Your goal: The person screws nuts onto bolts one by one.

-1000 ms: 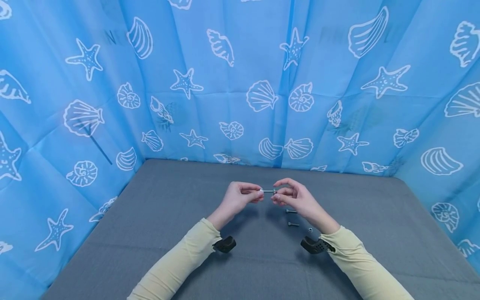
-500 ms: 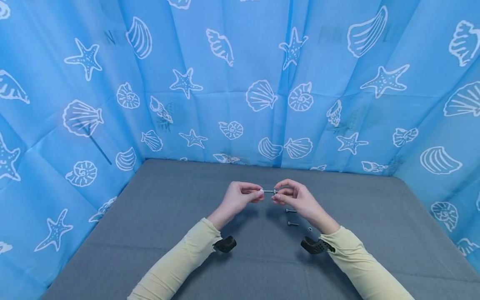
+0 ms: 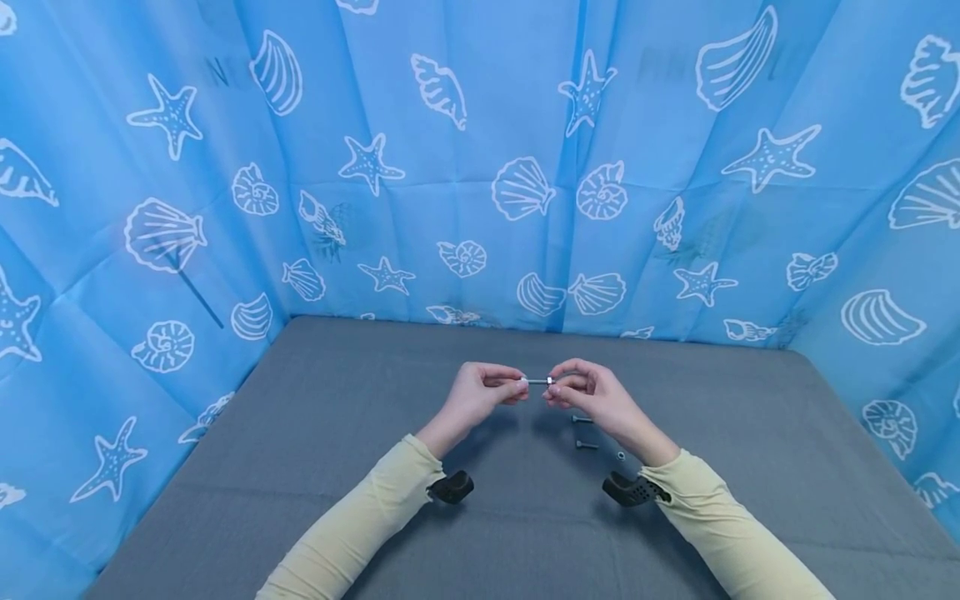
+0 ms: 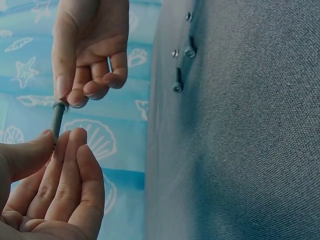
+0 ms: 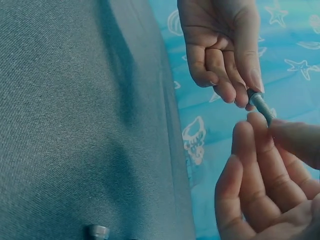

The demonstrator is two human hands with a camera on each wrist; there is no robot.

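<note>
A metal bolt (image 3: 537, 382) is held level above the table between the two hands. My left hand (image 3: 483, 386) pinches its head end between thumb and fingertips. At the other end, my right hand (image 3: 588, 390) grips a hex nut (image 3: 551, 381) with thumb and fingers, the nut sitting on the bolt's tip end. The right wrist view shows the threaded shank (image 5: 264, 109) running from the dark bolt head into the right fingertips. In the left wrist view the bare shank (image 4: 57, 120) spans the gap between both hands.
On the grey cloth-covered table (image 3: 360, 500) lie two more bolts, one farther back (image 3: 582, 419) and one nearer (image 3: 587, 445), left of the right wrist. A loose nut (image 3: 621, 456) lies beside them. A blue shell-patterned curtain (image 3: 465, 208) surrounds the table's back and sides.
Both hands stay in nearly the same place around the bolt. The nut at the right fingertips now shows a brighter face. The head view has shifted very slightly.
</note>
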